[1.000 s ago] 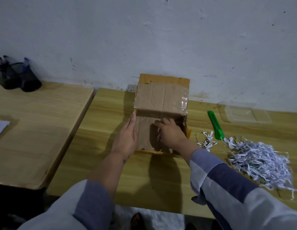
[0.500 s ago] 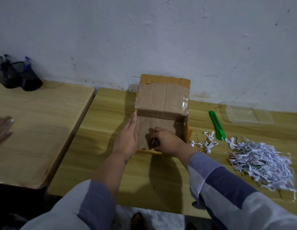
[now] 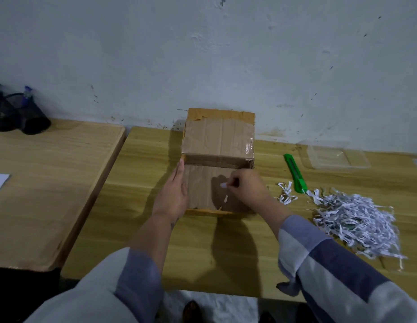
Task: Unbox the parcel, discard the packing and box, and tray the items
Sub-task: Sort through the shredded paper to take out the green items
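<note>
While the left hand (image 3: 173, 195) lies open and flat against the cardboard box (image 3: 218, 159) at mid-tabletop (image 3: 142, 206), the right hand (image 3: 247, 187) pinches a white paper strip (image 3: 225, 192); the box's contents are hidden.

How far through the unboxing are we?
Partway. Done: the box is open and a shredded paper pile lies beside the cutter. In hand: the right hand pinches a paper strip; the left hand steadies the box. Left: the tray holds nothing; box undiscarded.
</note>
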Available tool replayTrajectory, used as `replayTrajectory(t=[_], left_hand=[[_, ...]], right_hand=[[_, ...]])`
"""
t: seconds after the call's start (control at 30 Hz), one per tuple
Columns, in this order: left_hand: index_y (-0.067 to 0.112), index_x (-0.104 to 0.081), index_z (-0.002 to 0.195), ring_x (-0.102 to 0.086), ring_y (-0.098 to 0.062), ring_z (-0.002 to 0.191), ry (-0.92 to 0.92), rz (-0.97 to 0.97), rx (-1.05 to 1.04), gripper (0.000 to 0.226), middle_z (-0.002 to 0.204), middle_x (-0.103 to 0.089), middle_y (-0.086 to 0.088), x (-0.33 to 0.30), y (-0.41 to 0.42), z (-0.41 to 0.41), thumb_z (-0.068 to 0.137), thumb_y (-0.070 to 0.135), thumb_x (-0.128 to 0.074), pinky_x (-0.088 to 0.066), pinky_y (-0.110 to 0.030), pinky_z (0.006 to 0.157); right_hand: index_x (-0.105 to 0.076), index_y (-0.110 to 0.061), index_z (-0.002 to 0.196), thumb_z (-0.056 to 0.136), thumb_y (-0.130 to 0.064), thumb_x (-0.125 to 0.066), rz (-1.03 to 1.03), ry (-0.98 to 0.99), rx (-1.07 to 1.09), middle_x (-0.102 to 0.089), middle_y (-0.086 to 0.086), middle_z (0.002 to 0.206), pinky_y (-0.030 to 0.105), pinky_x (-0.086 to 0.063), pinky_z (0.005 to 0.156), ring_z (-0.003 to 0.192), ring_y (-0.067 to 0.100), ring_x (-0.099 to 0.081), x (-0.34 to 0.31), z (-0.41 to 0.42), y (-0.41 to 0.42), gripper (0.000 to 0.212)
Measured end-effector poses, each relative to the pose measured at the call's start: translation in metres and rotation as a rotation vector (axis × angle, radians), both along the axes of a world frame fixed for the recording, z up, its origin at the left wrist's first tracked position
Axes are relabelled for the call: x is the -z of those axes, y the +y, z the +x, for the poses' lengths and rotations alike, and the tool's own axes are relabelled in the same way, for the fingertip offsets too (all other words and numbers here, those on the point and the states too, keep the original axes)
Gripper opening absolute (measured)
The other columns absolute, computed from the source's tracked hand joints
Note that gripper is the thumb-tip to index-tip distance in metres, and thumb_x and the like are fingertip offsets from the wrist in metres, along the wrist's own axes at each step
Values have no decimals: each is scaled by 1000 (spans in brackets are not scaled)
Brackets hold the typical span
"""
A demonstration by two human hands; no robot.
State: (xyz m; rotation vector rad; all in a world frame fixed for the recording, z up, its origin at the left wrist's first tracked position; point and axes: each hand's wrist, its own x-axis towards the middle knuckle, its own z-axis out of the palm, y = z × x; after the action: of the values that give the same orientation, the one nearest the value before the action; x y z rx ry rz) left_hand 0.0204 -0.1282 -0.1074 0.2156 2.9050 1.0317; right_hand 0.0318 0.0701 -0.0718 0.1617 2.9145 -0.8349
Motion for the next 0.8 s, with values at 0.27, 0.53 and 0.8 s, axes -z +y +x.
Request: replayTrajectory(t=[0.27, 0.53, 0.8], left_hand=[[35, 0, 151, -37, -17, 136, -42, -9, -2, 66, 159, -18, 9, 4, 2, -7, 100, 17, -36, -35, -23, 87], [35, 0, 151, -36, -18, 137, -56, 1, -18, 67, 158, -20, 8, 6, 2, -9, 99, 17, -39, -33, -21, 87], [35, 0, 151, -44, -15, 128, -36, 27, -45, 69, 158, -21, 9, 0, 2, 0, 99, 17, -41, -34, -19, 81]], right_hand=[[-74, -9, 91, 85, -8, -64, -10, 142, 402, -74, 11, 93, 31, -53, 78, 86, 25, -68, 0, 18, 76, 11], [-73, -10, 97, 86, -2, -57, 165, 281, 285, -67, 13, 102, 36, -46, 84, 103, 33, -56, -3, 19, 53, 21], [-51, -5, 128, 86, -7, -56, 235, -131, -44, -48, 18, 136, 39, -46, 100, 120, 33, -51, 8, -9, -17, 43]])
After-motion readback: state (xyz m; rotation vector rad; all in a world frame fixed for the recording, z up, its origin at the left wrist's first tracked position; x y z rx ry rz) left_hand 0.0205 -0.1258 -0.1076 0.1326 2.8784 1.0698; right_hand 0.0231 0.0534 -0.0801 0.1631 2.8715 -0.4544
